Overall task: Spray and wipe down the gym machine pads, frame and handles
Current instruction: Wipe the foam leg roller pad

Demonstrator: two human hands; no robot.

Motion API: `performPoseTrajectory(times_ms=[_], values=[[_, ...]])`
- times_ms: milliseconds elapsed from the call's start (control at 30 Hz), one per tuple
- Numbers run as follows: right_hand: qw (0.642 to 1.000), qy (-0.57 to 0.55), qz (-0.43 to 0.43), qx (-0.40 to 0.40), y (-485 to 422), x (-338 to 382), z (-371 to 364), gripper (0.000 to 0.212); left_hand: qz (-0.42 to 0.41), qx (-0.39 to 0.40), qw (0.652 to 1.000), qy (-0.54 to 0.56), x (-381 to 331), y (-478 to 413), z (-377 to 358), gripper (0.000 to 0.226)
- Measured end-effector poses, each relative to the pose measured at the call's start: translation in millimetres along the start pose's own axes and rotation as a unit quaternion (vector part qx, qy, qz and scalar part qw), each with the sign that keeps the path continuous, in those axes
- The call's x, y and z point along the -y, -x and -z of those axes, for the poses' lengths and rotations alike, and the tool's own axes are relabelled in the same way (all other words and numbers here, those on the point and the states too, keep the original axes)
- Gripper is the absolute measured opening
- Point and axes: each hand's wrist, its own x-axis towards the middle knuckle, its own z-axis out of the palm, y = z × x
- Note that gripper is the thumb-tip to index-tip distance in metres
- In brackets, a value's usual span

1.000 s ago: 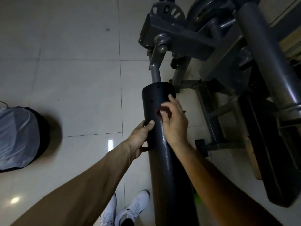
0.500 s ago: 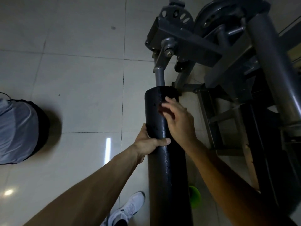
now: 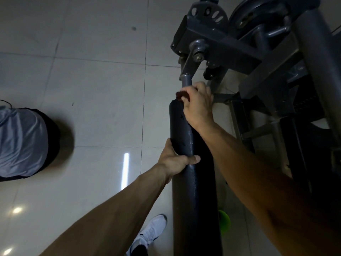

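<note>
A long black roller pad [image 3: 186, 182] runs up the middle of the view toward the grey machine frame [image 3: 217, 45]. My left hand [image 3: 175, 159] grips the pad partway along, thumb across its top. My right hand [image 3: 197, 102] sits at the pad's far end and pinches a small dark red cloth [image 3: 181, 95] against the end, just below the bare grey steel rod [image 3: 186, 79] that joins the pad to the frame.
A grey and black bag [image 3: 24, 143] lies on the tiled floor at left. My white shoe [image 3: 149, 235] shows at the bottom. A green object [image 3: 224, 223] lies on the floor right of the pad. Dark machine bars [image 3: 313, 71] fill the right side.
My right hand slid the red cloth up the pad from its upper part to its far end near the rod. My left hand wrapped round the pad and holds it.
</note>
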Motion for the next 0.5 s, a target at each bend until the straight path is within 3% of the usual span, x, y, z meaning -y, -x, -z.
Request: performPoseTrajectory(times_ms=[200,367,500], values=[[0.987,0.024,0.149,0.057,67,-22,11,0.032,-0.002,-0.010,1.000,-0.025,-2,1,-3,0.091],[0.994,0.058,0.096,0.015,3,-5,0,0.025,0.008,-0.010,0.999,-0.039,-1,2,-6,0.107],[0.995,0.053,0.074,0.033,19,4,2,0.026,0.014,-0.009,0.999,-0.038,-5,6,-6,0.122]])
